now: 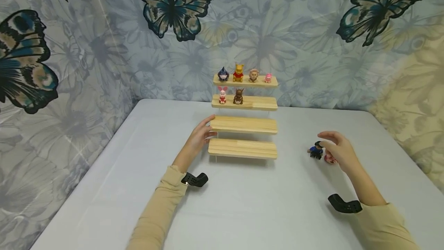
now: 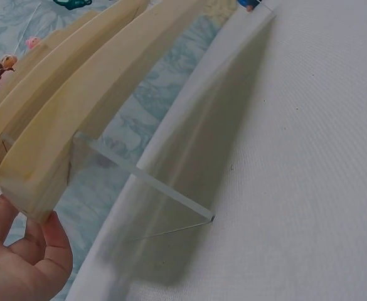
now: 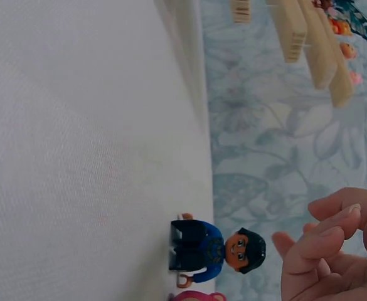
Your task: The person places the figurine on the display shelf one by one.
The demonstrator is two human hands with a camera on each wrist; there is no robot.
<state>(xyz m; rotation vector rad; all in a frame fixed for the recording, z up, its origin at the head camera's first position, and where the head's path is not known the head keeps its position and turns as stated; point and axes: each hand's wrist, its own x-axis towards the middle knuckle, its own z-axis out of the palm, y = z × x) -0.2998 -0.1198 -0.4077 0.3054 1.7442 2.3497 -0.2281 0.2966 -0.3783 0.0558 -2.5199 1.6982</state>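
My left hand (image 1: 198,137) is at the left end of a tiered wooden display stand (image 1: 244,125). In the left wrist view its fingertips and thumb hold the end of a board (image 2: 29,179). On the right side, my right hand (image 1: 339,150) hovers with loosely bent fingers over two toys. One is a toy figure (image 3: 199,251) with black hair and a blue top, standing upright. Beside it is a pink toy (image 3: 197,296), cut off by the right wrist view's edge and partly covered by the hand in the head view.
On the top board stand a donkey figure (image 1: 223,75), a yellow bear in red (image 1: 238,73), a tan figure (image 1: 253,75) and a small pink figure (image 1: 268,78). The second board bears a rabbit figure (image 1: 222,95) and a brown figure (image 1: 238,97). Butterfly-patterned cloth (image 1: 194,65) hangs behind the white table (image 1: 263,211).
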